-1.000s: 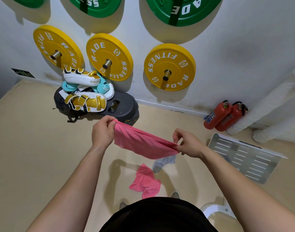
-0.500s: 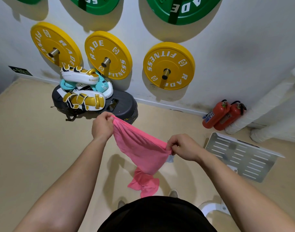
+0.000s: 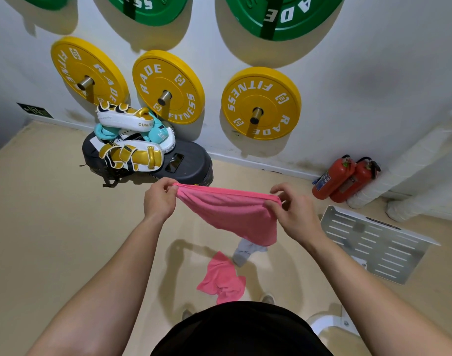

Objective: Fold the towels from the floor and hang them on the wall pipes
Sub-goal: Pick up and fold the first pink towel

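Centre of the frame, I've got both hands up on one pink towel [image 3: 230, 211], watching it all over the head cam feed. The left hand [image 3: 159, 201] pinches the top left corner with its fingers curled round the hem. The right hand [image 3: 294, 214] pinches the top right corner between thumb and forefinger, other fingers lifted off the cloth. The top edge runs pretty much taut between them, and the rest hangs in a slanted flap towards the lower right.

lurker: ok but where's the rest of the laundry? and the pipes?

me: Lower centre, just below that flap. There's a second pink towel [image 3: 221, 278] crumpled on the beige floor [image 3: 53, 240]. Just beside it, up and to the right, is a pale cloth [image 3: 245, 253], partly hidden behind the held one's bottom corner. Can't tell from here if those two touch. The white wrapped pipes [image 3: 412, 165] are at the right edge, slanting down the wall to the floor, well apart from the hands. Two red fire extinguishers [image 3: 343, 178] sit just beside their lower end, and a slotted metal panel [image 3: 373, 242] lies flat on the floor near them. The upper part of the frame has yellow weight plates [image 3: 261, 104] on wall pegs with green plates [image 3: 284, 14] above. Towards the upper left there's a black pad [image 3: 194, 163] on the floor with white-and-gold strike pads [image 3: 132, 155] stacked on top.
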Demonstrator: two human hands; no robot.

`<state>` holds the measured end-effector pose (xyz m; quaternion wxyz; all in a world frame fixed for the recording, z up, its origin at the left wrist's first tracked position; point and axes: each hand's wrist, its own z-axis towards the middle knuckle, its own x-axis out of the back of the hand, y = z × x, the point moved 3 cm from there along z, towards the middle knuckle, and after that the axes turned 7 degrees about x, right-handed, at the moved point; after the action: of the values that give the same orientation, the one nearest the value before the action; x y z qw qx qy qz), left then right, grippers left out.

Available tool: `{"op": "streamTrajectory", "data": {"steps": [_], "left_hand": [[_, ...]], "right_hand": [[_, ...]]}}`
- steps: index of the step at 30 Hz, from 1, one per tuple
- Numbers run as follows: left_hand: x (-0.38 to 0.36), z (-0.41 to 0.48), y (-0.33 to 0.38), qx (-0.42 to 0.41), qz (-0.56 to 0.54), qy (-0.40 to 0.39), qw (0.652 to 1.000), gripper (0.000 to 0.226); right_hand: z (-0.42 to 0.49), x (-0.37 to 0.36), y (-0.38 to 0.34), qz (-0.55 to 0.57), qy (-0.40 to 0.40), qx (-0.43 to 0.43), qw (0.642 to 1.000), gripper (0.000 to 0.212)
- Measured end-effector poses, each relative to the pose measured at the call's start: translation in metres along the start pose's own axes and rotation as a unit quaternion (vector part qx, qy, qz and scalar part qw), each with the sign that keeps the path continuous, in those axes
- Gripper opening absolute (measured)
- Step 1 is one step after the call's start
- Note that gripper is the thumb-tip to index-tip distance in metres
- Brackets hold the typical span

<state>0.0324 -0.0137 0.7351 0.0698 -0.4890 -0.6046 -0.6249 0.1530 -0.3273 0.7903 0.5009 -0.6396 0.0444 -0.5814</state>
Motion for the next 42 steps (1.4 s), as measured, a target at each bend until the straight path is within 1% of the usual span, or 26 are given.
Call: {"op": "streamTrajectory", "data": {"steps": [2,4,7,10,12,15,17,19,22,24,27,29,30,32,36,42], "left_hand": [[0.0,-0.002,-0.003,-0.005,-0.018,-0.012,1.0,0.015],[0.0,-0.006,-0.005,-0.007,-0.043,-0.021,0.999,0.014],[-0.004,-0.013,-0.006,0.002,-0.065,-0.047,0.997,0.014],[-0.01,-0.021,-0.004,0.038,-0.104,-0.081,0.991,0.016],[-0.01,-0.026,-0.002,0.05,-0.132,-0.075,0.987,0.019],[-0.009,-0.03,0.008,0.057,-0.149,-0.041,0.986,0.021],[-0.011,-0.031,0.012,0.073,-0.14,-0.02,0.987,0.021],[-0.016,-0.036,0.016,0.095,-0.139,-0.015,0.986,0.02],[-0.028,-0.049,0.02,0.095,-0.128,-0.027,0.987,0.018],[-0.039,-0.064,0.024,0.083,-0.128,-0.056,0.987,0.016],[-0.063,-0.088,0.022,0.074,-0.161,-0.117,0.977,0.018],[-0.073,-0.108,0.027,0.065,-0.173,-0.136,0.973,0.008],[-0.075,-0.118,0.031,0.061,-0.182,-0.136,0.972,0.005],[-0.079,-0.132,0.036,0.061,-0.203,-0.127,0.969,0.007],[-0.072,-0.141,0.037,0.07,-0.227,-0.098,0.966,0.006],[-0.069,-0.147,0.038,0.068,-0.241,-0.106,0.962,0.01]], "right_hand": [[0.002,0.003,0.005,-0.033,-0.006,0.002,0.999,0.017],[0.005,0.006,0.011,-0.064,-0.007,0.012,0.998,0.01],[0.009,0.006,0.022,-0.046,-0.009,0.002,0.999,0.012],[0.013,0.005,0.029,-0.021,-0.005,-0.033,0.999,0.017],[0.017,0.005,0.032,0.0,-0.005,-0.057,0.998,0.02],[0.026,0.007,0.033,0.012,-0.002,-0.086,0.996,0.022],[0.03,0.005,0.038,0.01,0.023,-0.121,0.992,0.029],[0.03,0.0,0.044,0.018,0.06,-0.17,0.983,0.039],[0.02,-0.013,0.043,0.048,0.078,-0.205,0.975,0.04],[0.008,-0.028,0.035,0.072,0.062,-0.207,0.974,0.033],[-0.01,-0.055,0.022,0.125,0.028,-0.198,0.972,0.022],[-0.021,-0.069,0.006,0.16,0.003,-0.194,0.968,0.015],[-0.025,-0.073,-0.003,0.179,-0.004,-0.191,0.965,0.012],[-0.032,-0.077,-0.016,0.196,0.005,-0.181,0.964,0.011],[-0.037,-0.077,-0.02,0.192,0.008,-0.184,0.964,0.011],[-0.037,-0.078,-0.022,0.173,0.001,-0.158,0.972,0.015]]}}
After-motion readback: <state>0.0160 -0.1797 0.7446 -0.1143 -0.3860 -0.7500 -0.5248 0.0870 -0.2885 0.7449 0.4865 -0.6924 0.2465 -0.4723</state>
